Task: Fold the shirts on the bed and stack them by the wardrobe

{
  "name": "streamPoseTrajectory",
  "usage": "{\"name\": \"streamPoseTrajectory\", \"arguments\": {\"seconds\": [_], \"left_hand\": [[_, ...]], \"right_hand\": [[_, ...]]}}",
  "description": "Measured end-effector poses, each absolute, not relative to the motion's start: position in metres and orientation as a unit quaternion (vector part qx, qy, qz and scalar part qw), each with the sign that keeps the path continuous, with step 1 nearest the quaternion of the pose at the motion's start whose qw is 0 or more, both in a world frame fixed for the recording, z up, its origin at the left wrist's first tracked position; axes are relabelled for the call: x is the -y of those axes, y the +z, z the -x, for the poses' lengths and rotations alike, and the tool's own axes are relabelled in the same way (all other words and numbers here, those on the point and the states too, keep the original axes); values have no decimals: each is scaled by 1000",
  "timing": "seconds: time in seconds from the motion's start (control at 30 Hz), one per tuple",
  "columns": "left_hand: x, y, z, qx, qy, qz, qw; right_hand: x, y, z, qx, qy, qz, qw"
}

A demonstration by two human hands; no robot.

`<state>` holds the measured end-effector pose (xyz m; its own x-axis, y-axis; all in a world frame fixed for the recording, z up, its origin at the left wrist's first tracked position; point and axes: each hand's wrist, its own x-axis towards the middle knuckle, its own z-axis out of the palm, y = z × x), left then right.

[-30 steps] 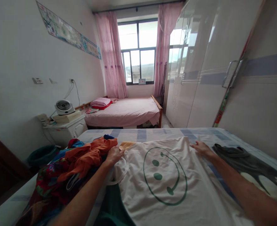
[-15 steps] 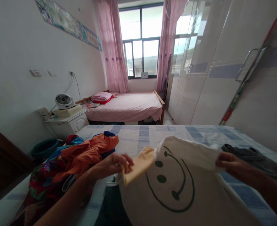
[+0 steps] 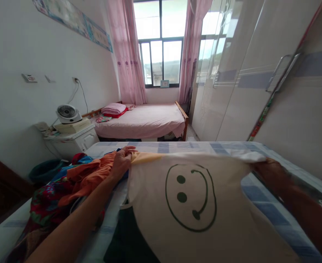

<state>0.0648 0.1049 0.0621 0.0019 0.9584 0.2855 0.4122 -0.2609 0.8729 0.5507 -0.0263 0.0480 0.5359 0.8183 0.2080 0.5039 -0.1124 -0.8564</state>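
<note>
The hands point(image 3: 121, 162), the blurred right point(image 3: 272, 174) seemingly too, pinch closed a pale shirt point(image 3: 150, 226) bearing a 2-eyed green smiley point(image 3: 181, 197).

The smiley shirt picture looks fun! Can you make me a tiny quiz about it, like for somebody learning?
1. What colour is the smiley face on the white shirt?
A) red
B) green
C) purple

2. True or false: the left hand and the right hand both hold the white shirt.

3. Fill in: the orange cloth is nearer to the ____ hand.

Key: 1. B; 2. true; 3. left
</note>
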Motion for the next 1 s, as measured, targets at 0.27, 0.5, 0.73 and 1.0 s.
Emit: {"name": "streamPoseTrajectory", "arguments": {"seconds": [0.27,0.5,0.73,1.0], "left_hand": [[-82,18,-61,-550,422,-677,246],[-37,7,-38,-601,322,-656,324],[-40,11,-55,-572,330,-511,550],[-43,8,-46,-580,413,-476,516]], "right_hand": [[37,7,-550,446,161,804,359],[128,-9,-530,499,161,838,153],[140,5,-507,500,190,799,276],[169,-15,-563,437,160,846,260]]}}
